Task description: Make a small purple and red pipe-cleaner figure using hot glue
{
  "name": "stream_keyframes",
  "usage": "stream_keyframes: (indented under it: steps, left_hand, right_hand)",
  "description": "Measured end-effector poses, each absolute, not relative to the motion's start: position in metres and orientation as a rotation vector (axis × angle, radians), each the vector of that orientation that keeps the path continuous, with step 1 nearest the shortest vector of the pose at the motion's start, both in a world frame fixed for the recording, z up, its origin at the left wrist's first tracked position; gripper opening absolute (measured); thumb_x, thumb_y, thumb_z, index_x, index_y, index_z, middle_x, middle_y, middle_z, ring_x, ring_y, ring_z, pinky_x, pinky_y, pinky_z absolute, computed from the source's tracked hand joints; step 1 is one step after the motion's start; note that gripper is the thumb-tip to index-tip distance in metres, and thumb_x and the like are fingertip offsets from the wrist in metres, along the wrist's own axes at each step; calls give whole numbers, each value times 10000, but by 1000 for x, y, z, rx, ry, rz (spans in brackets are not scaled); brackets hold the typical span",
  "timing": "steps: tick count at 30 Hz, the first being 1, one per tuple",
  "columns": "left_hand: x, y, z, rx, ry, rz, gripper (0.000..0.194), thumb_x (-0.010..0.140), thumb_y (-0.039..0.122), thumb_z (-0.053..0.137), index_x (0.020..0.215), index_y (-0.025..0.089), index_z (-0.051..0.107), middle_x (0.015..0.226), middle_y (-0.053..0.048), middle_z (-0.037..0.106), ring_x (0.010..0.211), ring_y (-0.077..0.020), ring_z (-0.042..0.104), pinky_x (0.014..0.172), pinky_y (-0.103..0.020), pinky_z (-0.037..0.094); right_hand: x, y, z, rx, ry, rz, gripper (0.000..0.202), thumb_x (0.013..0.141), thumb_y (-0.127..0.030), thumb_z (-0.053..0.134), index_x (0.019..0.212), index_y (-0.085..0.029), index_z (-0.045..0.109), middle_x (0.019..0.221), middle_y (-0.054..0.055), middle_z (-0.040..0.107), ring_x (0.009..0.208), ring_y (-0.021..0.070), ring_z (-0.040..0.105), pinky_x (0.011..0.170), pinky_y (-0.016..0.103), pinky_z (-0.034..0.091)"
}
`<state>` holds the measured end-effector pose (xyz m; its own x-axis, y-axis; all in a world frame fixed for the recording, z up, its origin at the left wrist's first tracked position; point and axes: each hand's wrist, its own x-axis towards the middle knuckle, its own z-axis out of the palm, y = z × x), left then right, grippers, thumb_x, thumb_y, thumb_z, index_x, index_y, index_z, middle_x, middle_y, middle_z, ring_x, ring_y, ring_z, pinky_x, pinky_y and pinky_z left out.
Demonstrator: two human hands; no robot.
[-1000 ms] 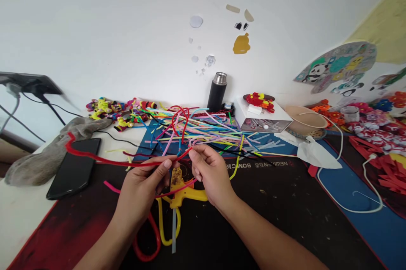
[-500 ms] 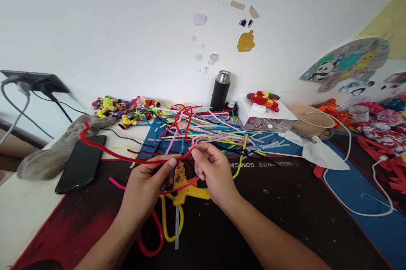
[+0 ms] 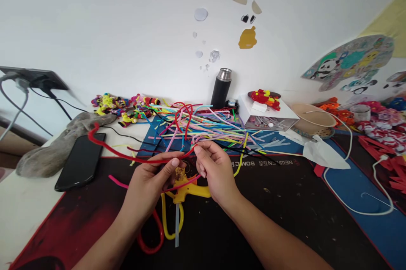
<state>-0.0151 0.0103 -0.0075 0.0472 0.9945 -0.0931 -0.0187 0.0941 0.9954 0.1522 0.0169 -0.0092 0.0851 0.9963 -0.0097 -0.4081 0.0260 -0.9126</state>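
Note:
A long red pipe cleaner (image 3: 122, 154) stretches between my two hands, its free end curving up on the left. My left hand (image 3: 155, 179) pinches it between thumb and fingers. At its right end, my right hand (image 3: 215, 166) has thumb and fingertip closed on it. Beneath my hands lies a yellow glue gun (image 3: 187, 189) with a clear glue stick (image 3: 176, 223) poking out of its rear. A pink pipe cleaner (image 3: 118, 182) passes behind my left hand and over the glue gun. Red (image 3: 151, 248) and yellow (image 3: 164, 215) loops lie nearer me on the dark mat.
Many coloured pipe cleaners (image 3: 209, 128) are heaped on a blue mat behind. Around it are a black thermos (image 3: 221, 88), a white drawer box (image 3: 269, 111), a beige bowl (image 3: 312, 115) and small pipe-cleaner figures (image 3: 127, 117). At left lies a phone (image 3: 81, 162); a white cable (image 3: 352, 210) curls at right.
My right hand has shifted slightly right along with the red pipe cleaner, whose free left end has also moved right. My left hand is almost unmoved. The view has tilted slightly.

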Motion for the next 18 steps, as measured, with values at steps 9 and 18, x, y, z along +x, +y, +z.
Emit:
stream_keyframes:
  steps: [9,18]
  left_hand:
    - [-13,10,-3,1161,1205,1098,463,816,604,879,959,167,829,545,40,576,498,-112,446,478,-222,341]
    - [-17,9,-3,1267,1375,1174,370,854,557,828,884,188,802,615,-1,672,522,-140,530,500,-240,399]
  right_hand:
    - [148,12,-11,-971,-935,1338,323,883,-499,837,869,-226,664,525,-99,476,437,82,346,447,236,264]
    - [149,10,-12,-1093,-1099,1180,208,912,-417,766,873,-228,689,560,-87,466,488,105,351,483,253,296]
